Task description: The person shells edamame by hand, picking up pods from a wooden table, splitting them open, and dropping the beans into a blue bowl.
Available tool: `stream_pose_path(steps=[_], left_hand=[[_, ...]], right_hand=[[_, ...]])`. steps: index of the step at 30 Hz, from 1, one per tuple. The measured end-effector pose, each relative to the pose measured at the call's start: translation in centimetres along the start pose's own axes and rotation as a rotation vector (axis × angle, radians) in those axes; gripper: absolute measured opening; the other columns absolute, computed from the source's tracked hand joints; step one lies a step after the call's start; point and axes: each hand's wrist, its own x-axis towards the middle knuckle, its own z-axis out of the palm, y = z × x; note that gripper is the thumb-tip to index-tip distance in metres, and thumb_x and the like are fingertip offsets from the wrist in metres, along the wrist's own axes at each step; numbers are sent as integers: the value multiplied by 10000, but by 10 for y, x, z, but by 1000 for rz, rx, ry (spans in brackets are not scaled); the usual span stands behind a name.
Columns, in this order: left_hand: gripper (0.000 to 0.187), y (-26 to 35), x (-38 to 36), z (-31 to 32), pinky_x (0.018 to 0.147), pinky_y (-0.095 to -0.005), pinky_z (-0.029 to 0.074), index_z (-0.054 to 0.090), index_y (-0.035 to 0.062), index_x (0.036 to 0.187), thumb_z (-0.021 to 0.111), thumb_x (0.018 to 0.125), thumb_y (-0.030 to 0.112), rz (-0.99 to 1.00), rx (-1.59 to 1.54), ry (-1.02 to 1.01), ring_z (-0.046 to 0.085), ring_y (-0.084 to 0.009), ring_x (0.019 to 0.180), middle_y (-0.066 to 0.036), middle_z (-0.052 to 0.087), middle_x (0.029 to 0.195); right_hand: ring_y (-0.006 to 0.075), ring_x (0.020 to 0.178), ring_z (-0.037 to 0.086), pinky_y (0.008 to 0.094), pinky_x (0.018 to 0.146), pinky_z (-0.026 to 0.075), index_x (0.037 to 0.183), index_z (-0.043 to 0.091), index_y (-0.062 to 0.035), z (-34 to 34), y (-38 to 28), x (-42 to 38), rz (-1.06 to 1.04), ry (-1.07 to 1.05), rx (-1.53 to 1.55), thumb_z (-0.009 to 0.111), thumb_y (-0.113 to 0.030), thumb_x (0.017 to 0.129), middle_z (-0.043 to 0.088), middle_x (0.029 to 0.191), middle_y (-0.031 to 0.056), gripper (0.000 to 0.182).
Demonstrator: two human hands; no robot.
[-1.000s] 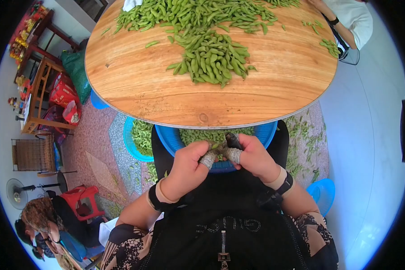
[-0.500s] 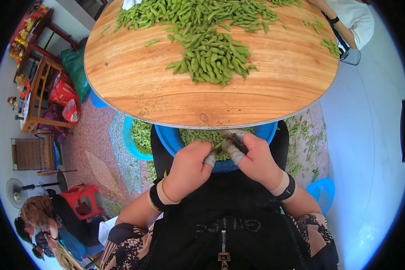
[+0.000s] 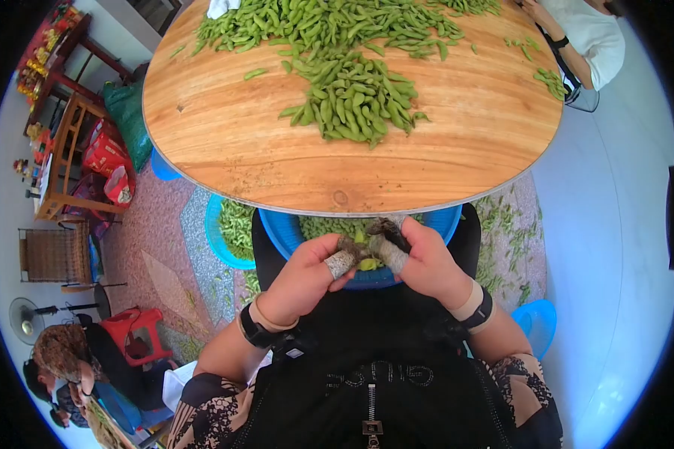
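My left hand [image 3: 303, 278] and my right hand [image 3: 427, 262] meet over a blue basin [image 3: 281, 233] in my lap. Grey wrappings cover some of the thumbs and fingers, and those on my right hand have dark stains. A green soybean pod [image 3: 368, 264] is pinched between the two hands, partly covered by the fingertips. Shelled green beans [image 3: 333, 226] lie in the basin below. Ahead on the wooden table [image 3: 240, 161], a small heap of soybean pods [image 3: 356, 101] joins a larger pile [image 3: 299, 26] behind it.
The table's front edge overhangs the basin. A turquoise tub [image 3: 216, 232] of green pods or husks stands at left; husks [image 3: 505, 247] litter the floor at right. Another person's arm [image 3: 569, 56] is at the far right of the table. A red stool [image 3: 138, 333] stands lower left.
My left hand has turned and shifted slightly left, bringing its wrapped thumb into fuller view. More of the green pod shows between my hands. My right hand stays nearly in place.
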Motion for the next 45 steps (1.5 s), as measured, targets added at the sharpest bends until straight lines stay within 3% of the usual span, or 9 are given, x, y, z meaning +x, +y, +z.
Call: stream_pose_path(steps=[2, 4, 14, 19, 39, 41, 42, 44, 45], left_hand=[[147, 1, 0, 1, 563, -193, 380, 599, 20, 1026, 509, 946, 105, 129, 290, 118, 465, -52, 622, -21, 590, 829], [156, -6, 2, -1, 601, -214, 412, 599, 8, 1035, 504, 936, 81, 289, 411, 138, 500, -71, 664, -19, 599, 846], [234, 1, 1, 5, 680, -364, 463, 609, -8, 917, 491, 721, -56, 616, 965, 242, 559, -371, 748, -194, 565, 797], [236, 2, 2, 9, 664, -366, 458, 599, -9, 895, 479, 698, -58, 600, 896, 233, 554, -366, 737, -187, 555, 781], [95, 14, -2, 9, 620, -376, 455, 568, 6, 824, 536, 741, -28, 701, 1273, 236, 567, -324, 703, -132, 553, 745], [45, 17, -4, 6, 566, -313, 420, 569, 22, 886, 530, 865, 28, 266, 560, 50, 523, -180, 605, -49, 552, 747], [45, 14, -5, 3, 566, -313, 420, 569, 22, 886, 530, 865, 28, 269, 557, 53, 523, -180, 605, -49, 552, 747], [120, 0, -2, -9, 537, -243, 354, 556, 35, 1004, 503, 948, 126, -55, -481, -202, 426, -72, 561, -7, 536, 766], [120, -3, 2, -12, 537, -243, 354, 556, 35, 1004, 503, 948, 126, -52, -482, -202, 426, -72, 561, -7, 536, 766]], right_hand=[[43, 580, 537, 206, 517, 469, 1215, 510, -11, -1, -6, -3, 28, -21, -42, 551, -143, 925, 614, 812, 4, 321], [182, 758, 648, 303, 684, 509, 1182, 513, 0, -2, -15, -7, 226, -106, -9, 561, -57, 855, 652, 837, 114, 335], [97, 581, 564, 238, 523, 457, 1278, 492, -68, 1, -14, -6, 106, -130, 136, 488, -23, 870, 647, 814, 30, 411], [32, 526, 469, 181, 475, 391, 1333, 452, -90, -5, -16, -7, 236, -256, 426, 455, -28, 883, 622, 820, -6, 454], [44, 660, 509, 207, 577, 432, 1264, 513, -84, -7, -21, -3, 207, -229, 308, 486, -31, 891, 581, 803, -22, 377], [50, 698, 519, 218, 604, 446, 1257, 518, -76, -6, -21, -5, 315, -263, 413, 493, -30, 892, 571, 811, -21, 369], [96, 706, 557, 252, 617, 464, 1252, 521, -70, -3, -16, -6, 206, -259, 410, 512, -28, 877, 589, 821, 8, 377], [143, 714, 594, 285, 630, 483, 1247, 525, -63, 2, -4, -3, 94, -261, 402, 531, -26, 863, 608, 832, 37, 386], [215, 738, 616, 317, 647, 495, 1246, 524, -57, 4, 3, 0, -235, -143, 59, 551, -30, 846, 620, 848, 84, 401]])
